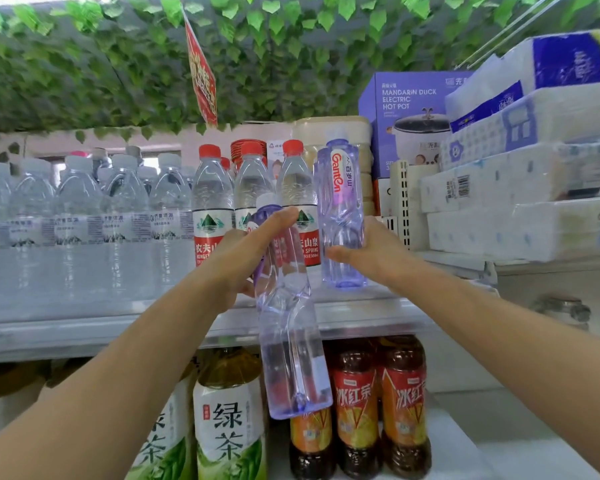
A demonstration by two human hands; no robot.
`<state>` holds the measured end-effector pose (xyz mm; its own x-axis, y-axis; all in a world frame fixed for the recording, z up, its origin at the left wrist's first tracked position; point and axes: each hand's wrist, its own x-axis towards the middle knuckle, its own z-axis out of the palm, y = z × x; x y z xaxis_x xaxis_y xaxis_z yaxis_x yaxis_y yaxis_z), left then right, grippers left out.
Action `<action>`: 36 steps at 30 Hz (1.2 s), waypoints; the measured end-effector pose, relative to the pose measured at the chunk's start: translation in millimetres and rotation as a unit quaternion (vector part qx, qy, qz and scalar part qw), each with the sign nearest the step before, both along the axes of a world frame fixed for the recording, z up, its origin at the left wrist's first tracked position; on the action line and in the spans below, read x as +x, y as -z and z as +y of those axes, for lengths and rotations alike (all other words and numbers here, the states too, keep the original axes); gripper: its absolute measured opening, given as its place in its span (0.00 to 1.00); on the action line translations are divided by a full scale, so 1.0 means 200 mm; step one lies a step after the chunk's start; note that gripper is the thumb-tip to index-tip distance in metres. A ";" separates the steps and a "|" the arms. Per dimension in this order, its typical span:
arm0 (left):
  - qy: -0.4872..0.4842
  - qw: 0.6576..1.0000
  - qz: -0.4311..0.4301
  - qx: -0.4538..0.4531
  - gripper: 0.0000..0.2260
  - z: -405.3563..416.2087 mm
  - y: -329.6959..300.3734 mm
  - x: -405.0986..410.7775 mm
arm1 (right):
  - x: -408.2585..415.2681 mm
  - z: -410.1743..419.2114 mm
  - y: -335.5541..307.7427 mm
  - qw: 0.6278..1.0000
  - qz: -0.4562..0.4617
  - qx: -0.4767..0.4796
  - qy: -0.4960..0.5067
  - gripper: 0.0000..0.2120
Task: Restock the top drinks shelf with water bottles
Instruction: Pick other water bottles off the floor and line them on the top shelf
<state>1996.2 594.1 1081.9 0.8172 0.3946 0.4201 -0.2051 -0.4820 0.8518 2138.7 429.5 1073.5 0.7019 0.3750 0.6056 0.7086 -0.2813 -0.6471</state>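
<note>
**Two violet bottles at the top shelf**

My right hand (pixel 368 252) is wrapped around the lower body of an upright water bottle (pixel 342 216), a clear, violet-tinted plastic one with faceted, ridged sides and a pale cap; its base sits at the front of the top shelf (pixel 84 332), at the right end of the drinks row. My left hand (pixel 246 258) grips a second bottle (pixel 291 341) of the same tinted, angular plastic around its upper part, thumb lying along the front, and it hangs tilted in front of the shelf edge with its base down over the shelf below.

Directly behind both stand smooth, rounded clear bottles with red caps (pixel 210 202) and red-and-white labels, touching one another. Left of them runs a packed block of white-capped bottles (pixel 77 202) with pale labels. Just right of the upright bottle a cream perforated plastic divider (pixel 400 202) closes the row, with soft wrapped tissue packs (pixel 520 188) stacked beyond and a purple hot pot box (pixel 406 116) behind. Below are green tea bottles (pixel 229 420) and dark iced tea bottles (pixel 355 410). Leafy plastic vines (pixel 118 64) cover the ceiling.
</note>
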 end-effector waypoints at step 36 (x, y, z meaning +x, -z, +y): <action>-0.027 0.999 -0.036 0.011 0.40 -0.15 -0.12 -0.03 | -0.46 -0.07 0.12 0.996 -0.051 -0.010 -0.074 0.42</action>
